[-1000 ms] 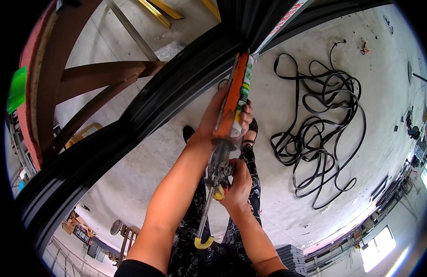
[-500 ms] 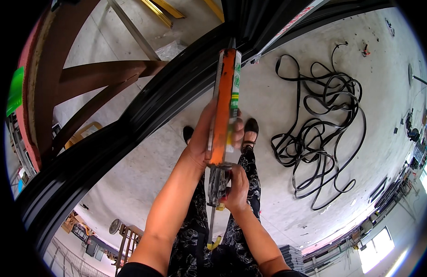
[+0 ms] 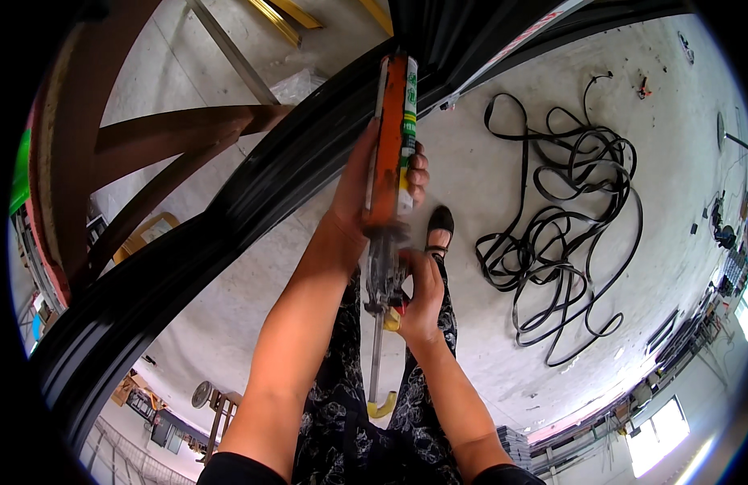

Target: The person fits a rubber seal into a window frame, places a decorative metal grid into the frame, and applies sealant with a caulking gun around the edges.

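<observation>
A caulking gun (image 3: 393,162) with an orange cradle and a printed tube in it lies lengthwise in front of me. My left hand (image 3: 418,178) is wrapped around the cradle and tube from beneath, its fingertips showing on the right side. Behind it, my right hand (image 3: 421,297) grips the handle and trigger end; part of that grip is hidden by the gun body. The plunger rod (image 3: 378,356) points back at me and ends in a yellow hook. The tube's front end reaches the corner of a black metal frame (image 3: 269,190); its tip is hard to make out there.
A long black strip (image 3: 568,234) lies in tangled loops on the concrete floor at the right. Brown steel supports (image 3: 172,141) stand at the left, under the frame. Yellow bars (image 3: 275,22) lie beyond it. A small red-handled tool (image 3: 643,87) is at the far right.
The caulking gun and both hands have moved forward, up toward the frame corner. My hold on the gun is the same.
</observation>
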`<action>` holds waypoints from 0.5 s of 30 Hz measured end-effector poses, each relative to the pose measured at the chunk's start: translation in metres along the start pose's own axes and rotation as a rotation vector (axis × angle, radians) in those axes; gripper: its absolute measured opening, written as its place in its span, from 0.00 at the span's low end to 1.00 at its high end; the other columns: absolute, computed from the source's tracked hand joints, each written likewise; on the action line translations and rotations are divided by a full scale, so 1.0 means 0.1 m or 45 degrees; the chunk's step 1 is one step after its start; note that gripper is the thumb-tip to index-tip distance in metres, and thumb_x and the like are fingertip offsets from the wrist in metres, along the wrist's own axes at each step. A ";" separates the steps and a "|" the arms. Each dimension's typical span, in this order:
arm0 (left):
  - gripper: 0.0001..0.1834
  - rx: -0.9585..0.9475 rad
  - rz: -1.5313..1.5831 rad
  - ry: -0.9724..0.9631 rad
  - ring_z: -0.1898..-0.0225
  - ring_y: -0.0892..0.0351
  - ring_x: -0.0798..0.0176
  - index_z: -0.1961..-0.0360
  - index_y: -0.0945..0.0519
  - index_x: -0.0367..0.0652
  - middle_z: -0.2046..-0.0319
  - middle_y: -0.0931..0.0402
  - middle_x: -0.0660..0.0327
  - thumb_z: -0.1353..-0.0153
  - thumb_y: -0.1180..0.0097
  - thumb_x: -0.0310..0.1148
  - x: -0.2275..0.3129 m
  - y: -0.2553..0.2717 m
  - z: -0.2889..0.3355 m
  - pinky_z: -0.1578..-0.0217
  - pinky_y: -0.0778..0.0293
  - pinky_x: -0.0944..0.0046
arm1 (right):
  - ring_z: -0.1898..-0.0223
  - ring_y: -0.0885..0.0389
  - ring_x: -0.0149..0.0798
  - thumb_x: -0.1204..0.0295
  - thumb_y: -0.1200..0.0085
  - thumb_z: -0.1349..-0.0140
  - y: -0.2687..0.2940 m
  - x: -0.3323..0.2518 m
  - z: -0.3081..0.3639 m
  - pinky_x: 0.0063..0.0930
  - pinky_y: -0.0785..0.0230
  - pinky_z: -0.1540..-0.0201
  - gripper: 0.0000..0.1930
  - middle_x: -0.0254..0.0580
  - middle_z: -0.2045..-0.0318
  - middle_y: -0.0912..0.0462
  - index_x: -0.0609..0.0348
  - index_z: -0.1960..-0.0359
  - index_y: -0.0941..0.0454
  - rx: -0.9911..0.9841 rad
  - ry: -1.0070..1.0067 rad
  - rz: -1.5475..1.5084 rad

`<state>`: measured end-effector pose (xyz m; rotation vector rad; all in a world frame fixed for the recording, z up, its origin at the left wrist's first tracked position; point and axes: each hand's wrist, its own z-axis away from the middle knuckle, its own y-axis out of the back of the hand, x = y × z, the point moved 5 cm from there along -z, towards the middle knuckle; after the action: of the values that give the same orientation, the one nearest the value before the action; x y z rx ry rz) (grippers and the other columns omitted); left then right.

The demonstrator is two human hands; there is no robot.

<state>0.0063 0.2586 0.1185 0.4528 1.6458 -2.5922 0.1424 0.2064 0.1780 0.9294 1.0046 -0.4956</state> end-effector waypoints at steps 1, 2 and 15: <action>0.34 0.002 0.003 0.000 0.65 0.25 0.64 0.50 0.28 0.34 0.66 0.25 0.59 0.35 0.50 0.59 0.03 0.02 -0.03 0.63 0.24 0.66 | 0.68 0.25 0.50 0.71 0.33 0.62 -0.02 0.02 -0.03 0.38 0.31 0.63 0.24 0.46 0.68 0.24 0.63 0.59 0.26 -0.002 -0.003 0.001; 0.34 -0.030 0.036 0.019 0.64 0.24 0.64 0.49 0.28 0.33 0.65 0.25 0.59 0.35 0.50 0.59 0.06 0.04 -0.07 0.62 0.23 0.65 | 0.69 0.25 0.50 0.70 0.33 0.61 -0.05 0.03 -0.06 0.38 0.32 0.64 0.24 0.45 0.69 0.24 0.63 0.60 0.26 0.024 0.008 0.007; 0.34 -0.016 0.131 0.136 0.64 0.23 0.63 0.51 0.26 0.31 0.64 0.23 0.57 0.36 0.48 0.58 0.21 -0.11 -0.16 0.61 0.22 0.64 | 0.76 0.24 0.47 0.65 0.31 0.59 -0.14 -0.16 -0.20 0.35 0.30 0.73 0.23 0.44 0.76 0.25 0.63 0.63 0.26 -0.012 -0.162 -0.062</action>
<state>-0.0123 0.2801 0.1169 0.6672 1.6218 -2.5233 0.1144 0.2152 0.1816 0.8557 0.9153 -0.5829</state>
